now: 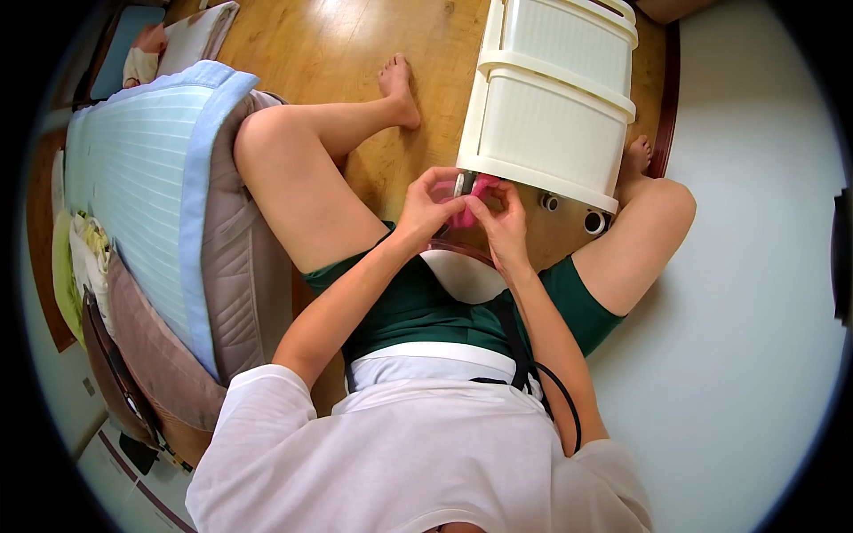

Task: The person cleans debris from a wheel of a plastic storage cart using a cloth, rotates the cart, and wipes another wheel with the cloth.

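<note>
A small bright pink item [478, 188] sits between my two hands, close to the lower edge of the white drawer unit [551, 133]. My left hand [429, 211] pinches at its left side, fingers curled around a dark and pale piece [464, 184] that I cannot identify. From the right, my right hand [502, 224] holds the pink item between thumb and fingers. The fingers partly cover both pieces, so their full shape is hidden. Dark round casters [595, 222] show under the drawer unit, right of my right hand.
A bed with a light blue striped mat [142, 169] stands on the left, clothes and cushions piled along it. My bare legs spread to both sides over the wooden floor [355, 44]. A pale wall [729, 311] rises at right. A black cable [569, 404] hangs by my right arm.
</note>
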`<control>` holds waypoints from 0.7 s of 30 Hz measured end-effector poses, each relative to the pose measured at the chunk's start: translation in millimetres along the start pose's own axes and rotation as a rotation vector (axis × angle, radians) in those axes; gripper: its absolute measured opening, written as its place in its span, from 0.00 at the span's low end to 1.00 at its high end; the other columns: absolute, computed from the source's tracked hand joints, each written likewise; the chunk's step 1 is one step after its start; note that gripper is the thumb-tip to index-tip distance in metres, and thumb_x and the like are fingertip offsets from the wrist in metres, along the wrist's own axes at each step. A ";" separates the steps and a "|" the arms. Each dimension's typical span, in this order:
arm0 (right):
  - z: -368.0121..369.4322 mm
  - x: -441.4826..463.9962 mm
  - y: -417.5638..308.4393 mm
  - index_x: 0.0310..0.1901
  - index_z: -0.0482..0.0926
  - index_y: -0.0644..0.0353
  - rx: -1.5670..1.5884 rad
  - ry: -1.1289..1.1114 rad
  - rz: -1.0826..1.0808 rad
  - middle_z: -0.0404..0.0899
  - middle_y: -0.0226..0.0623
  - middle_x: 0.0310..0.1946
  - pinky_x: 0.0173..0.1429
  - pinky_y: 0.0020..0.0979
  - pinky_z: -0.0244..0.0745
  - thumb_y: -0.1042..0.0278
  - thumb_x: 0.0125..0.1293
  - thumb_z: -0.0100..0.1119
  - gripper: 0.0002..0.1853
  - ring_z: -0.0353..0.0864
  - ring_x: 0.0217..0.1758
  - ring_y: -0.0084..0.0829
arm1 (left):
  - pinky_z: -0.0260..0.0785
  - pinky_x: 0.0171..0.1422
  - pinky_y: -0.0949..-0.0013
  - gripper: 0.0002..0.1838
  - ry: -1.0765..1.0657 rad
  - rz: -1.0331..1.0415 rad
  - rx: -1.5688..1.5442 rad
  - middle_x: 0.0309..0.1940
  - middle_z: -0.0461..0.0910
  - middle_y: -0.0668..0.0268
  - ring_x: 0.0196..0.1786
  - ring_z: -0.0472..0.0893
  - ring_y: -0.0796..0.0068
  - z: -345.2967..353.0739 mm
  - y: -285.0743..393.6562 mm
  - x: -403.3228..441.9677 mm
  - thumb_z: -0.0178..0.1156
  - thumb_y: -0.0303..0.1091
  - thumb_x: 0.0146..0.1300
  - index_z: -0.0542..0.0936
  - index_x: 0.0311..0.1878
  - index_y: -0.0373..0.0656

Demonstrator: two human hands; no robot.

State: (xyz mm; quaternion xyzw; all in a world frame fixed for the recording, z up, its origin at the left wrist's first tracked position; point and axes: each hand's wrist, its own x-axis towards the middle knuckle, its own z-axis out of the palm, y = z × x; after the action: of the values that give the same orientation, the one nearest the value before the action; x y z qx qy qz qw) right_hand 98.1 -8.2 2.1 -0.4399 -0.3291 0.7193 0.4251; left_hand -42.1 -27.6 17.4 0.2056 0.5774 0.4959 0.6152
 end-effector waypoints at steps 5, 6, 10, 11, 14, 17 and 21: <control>-2.9 3.3 5.8 0.42 0.75 0.63 0.147 0.073 0.020 0.77 0.32 0.41 0.49 0.23 0.73 0.78 0.59 0.64 0.11 0.76 0.42 0.21 | 0.74 0.40 0.73 0.20 -0.026 0.011 0.025 0.37 0.81 0.63 0.38 0.79 0.77 -3.4 -1.0 1.0 0.64 0.20 0.54 0.74 0.51 0.37; -4.5 4.4 7.3 0.41 0.75 0.63 0.168 0.083 0.001 0.77 0.32 0.40 0.48 0.23 0.73 0.78 0.59 0.64 0.10 0.76 0.41 0.21 | 0.74 0.40 0.73 0.19 -0.027 0.008 0.010 0.37 0.81 0.64 0.38 0.79 0.77 -3.1 -1.1 1.1 0.64 0.20 0.54 0.74 0.51 0.37; -2.0 5.9 4.3 0.39 0.76 0.62 0.105 0.057 -0.016 0.78 0.30 0.37 0.47 0.22 0.72 0.77 0.59 0.65 0.09 0.76 0.40 0.20 | 0.74 0.40 0.74 0.20 -0.018 0.085 0.087 0.36 0.81 0.63 0.37 0.79 0.78 -2.0 -3.5 0.9 0.63 0.20 0.55 0.74 0.52 0.36; 0.4 6.5 1.8 0.39 0.76 0.63 0.050 0.056 -0.023 0.78 0.30 0.37 0.46 0.22 0.72 0.77 0.59 0.64 0.09 0.76 0.40 0.20 | 0.74 0.40 0.75 0.20 -0.020 0.090 0.097 0.36 0.81 0.63 0.36 0.79 0.79 -3.6 -6.1 1.6 0.63 0.20 0.55 0.74 0.52 0.36; 8.2 9.7 -0.3 0.40 0.76 0.63 -0.053 0.074 -0.052 0.78 0.29 0.37 0.46 0.22 0.71 0.75 0.60 0.63 0.08 0.75 0.40 0.20 | 0.74 0.39 0.75 0.20 -0.021 0.088 0.106 0.35 0.81 0.62 0.36 0.79 0.80 -5.0 -7.0 2.5 0.62 0.20 0.55 0.74 0.53 0.35; 13.7 10.7 6.5 0.41 0.75 0.63 -0.049 0.149 -0.068 0.77 0.29 0.38 0.47 0.23 0.71 0.74 0.61 0.62 0.08 0.75 0.41 0.21 | 0.74 0.39 0.75 0.21 -0.014 0.077 0.115 0.35 0.81 0.62 0.36 0.80 0.79 -4.0 -6.4 2.0 0.62 0.20 0.55 0.74 0.53 0.34; 23.0 10.0 2.6 0.43 0.75 0.62 0.060 0.213 -0.017 0.77 0.29 0.39 0.47 0.23 0.70 0.75 0.62 0.61 0.09 0.74 0.42 0.20 | 0.75 0.38 0.74 0.21 -0.002 0.055 0.170 0.34 0.81 0.62 0.37 0.80 0.78 -1.4 0.5 -1.3 0.62 0.20 0.55 0.74 0.54 0.35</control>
State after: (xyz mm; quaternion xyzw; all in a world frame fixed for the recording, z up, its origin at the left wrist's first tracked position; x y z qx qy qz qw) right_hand 73.8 -2.6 5.5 -0.4980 -0.2640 0.6745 0.4768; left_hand -43.4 -28.9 18.2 0.2736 0.6109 0.4615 0.5822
